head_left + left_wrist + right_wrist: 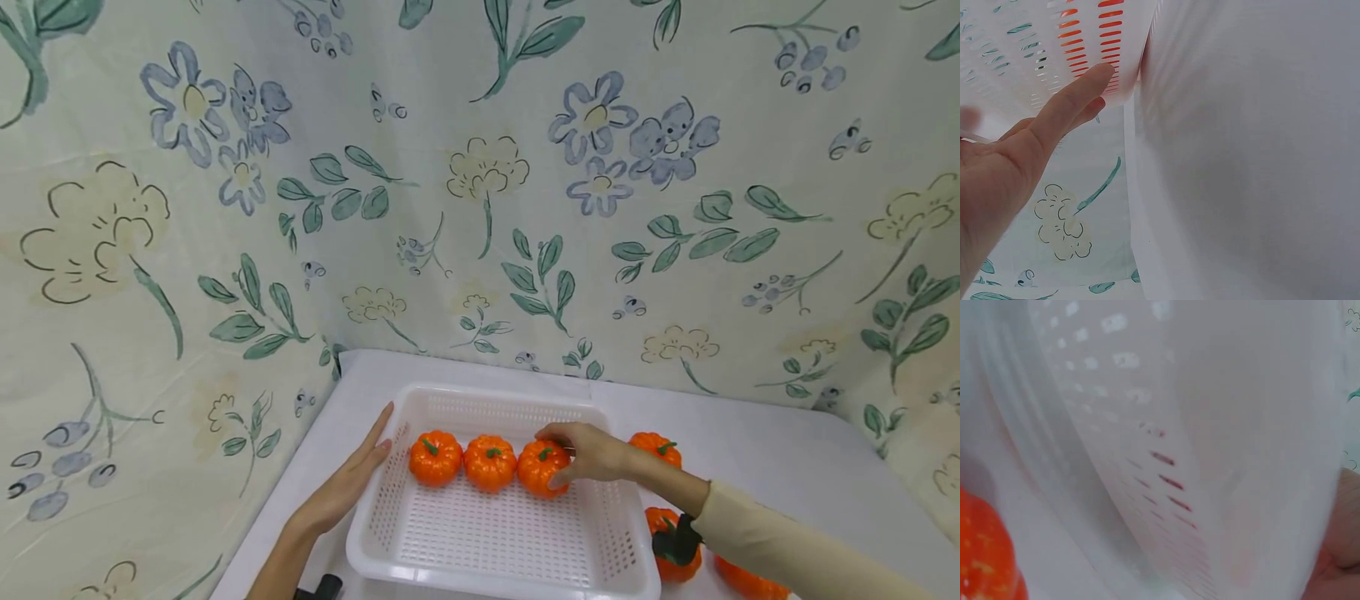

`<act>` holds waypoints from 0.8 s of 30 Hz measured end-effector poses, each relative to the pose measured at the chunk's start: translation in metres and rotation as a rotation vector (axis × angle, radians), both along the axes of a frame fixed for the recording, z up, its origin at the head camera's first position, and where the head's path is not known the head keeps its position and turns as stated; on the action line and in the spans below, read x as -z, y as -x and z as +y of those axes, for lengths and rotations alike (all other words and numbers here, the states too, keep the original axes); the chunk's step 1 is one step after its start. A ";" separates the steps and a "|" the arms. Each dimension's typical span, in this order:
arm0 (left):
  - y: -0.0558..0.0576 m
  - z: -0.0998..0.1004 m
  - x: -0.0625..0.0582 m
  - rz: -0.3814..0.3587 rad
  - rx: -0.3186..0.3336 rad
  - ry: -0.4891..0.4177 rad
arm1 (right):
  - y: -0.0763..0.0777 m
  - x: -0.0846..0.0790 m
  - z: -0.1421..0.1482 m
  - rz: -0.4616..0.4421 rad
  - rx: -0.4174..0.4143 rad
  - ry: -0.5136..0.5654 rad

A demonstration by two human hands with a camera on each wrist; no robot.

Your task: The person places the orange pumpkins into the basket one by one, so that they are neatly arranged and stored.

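Gripping an orange pumpkin (540, 473) with the right hand (590, 452) inside the white basket (480, 533), beside two matching pumpkins (490, 465) to that hand's left; touching the basket's outer side with the left hand (348, 479), straight-fingered; with loose pumpkins (654, 446) right of the right hand

No text, label or number is readable.

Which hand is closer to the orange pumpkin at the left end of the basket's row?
The left hand. It touches the outside of the basket, beside that pumpkin; the right hand grips the rightmost pumpkin in the row.
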State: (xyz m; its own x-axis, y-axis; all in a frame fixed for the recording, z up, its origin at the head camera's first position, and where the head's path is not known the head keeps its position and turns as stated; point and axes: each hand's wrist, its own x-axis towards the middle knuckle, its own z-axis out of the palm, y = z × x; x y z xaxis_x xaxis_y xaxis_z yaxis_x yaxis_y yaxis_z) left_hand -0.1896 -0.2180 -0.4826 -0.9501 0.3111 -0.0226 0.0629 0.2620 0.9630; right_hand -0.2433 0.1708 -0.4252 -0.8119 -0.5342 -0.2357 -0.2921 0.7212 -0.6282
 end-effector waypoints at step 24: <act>0.001 -0.003 0.001 0.025 0.016 0.003 | -0.008 -0.032 0.034 0.016 -0.073 0.108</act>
